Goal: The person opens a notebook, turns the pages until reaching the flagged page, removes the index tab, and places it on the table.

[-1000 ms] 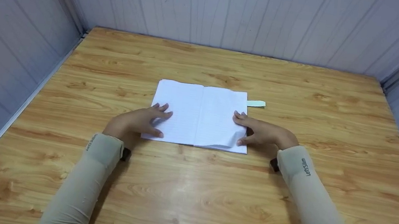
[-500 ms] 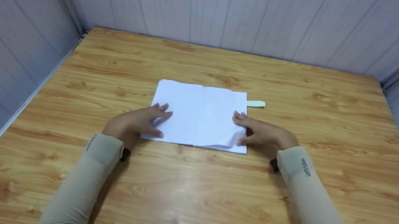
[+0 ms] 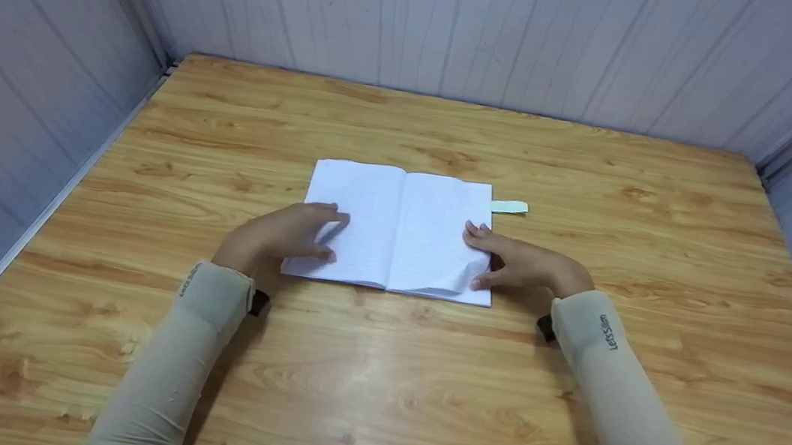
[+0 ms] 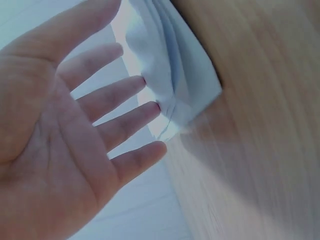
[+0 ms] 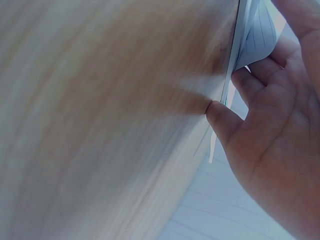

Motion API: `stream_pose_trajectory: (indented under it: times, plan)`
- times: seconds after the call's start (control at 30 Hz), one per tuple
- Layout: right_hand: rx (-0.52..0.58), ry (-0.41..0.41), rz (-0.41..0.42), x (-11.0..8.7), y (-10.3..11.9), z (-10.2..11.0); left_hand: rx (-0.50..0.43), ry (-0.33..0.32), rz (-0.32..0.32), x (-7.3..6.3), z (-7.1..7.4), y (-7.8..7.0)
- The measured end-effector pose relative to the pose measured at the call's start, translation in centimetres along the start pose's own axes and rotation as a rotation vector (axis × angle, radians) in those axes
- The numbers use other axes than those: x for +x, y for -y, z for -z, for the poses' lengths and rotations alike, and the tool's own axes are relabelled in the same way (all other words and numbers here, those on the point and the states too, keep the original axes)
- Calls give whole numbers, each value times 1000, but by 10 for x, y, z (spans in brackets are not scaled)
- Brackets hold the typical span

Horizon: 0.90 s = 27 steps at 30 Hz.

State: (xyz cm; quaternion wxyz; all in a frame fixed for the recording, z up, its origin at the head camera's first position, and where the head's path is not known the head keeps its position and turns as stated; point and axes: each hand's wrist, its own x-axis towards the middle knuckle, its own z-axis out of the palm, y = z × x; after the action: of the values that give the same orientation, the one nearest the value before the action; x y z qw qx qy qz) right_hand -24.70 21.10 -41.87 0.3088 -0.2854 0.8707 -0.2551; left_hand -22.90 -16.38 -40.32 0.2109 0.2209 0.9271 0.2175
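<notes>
An open notebook [image 3: 432,234] with white lined pages lies flat on the wooden table. My left hand [image 3: 281,231] is over the left page's outer edge, fingers spread and nearly straight; the left wrist view shows the palm [image 4: 55,135] with nothing in it. On the other side, my right hand [image 3: 523,261] rests at the right page's outer edge, fingertips and thumb on the paper. In the right wrist view the little finger [image 5: 225,117] touches the table beside the notebook's edge. The right page's lower corner [image 5: 260,37] curls up.
A pale green strip [image 3: 510,207] sticks out from the notebook's right side near its top. The wooden table [image 3: 361,384] reaches to a panelled wall [image 3: 450,25] at the back, with more panels at left and right.
My left hand has risen a little off the left page and shifted slightly right, its fingers drawn closer together. The right hand and the notebook stay about where they were.
</notes>
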Motion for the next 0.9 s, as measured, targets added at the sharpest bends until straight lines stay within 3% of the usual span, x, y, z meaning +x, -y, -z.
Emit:
stream_pose_trajectory:
  times: [0.13, 0.27, 0.47, 0.7, 0.9]
  plan:
    - [4, 5, -15, 0, 0, 0, -4, -86, -33, 5, -1, -4]
    - [-5, 3, 7, 1, 0, 0, -4, -165, -109, 12, -6, -11]
    - [-17, 4, 25, 2, -1, 0, -18, -244, -199, 21, -16, -28]
    - [-19, -1, 11, 2, -1, 0, -32, -267, -241, 31, -29, -54]
    - [-20, -1, 3, 3, -1, -1, 12, -226, -313, 37, -39, -75]
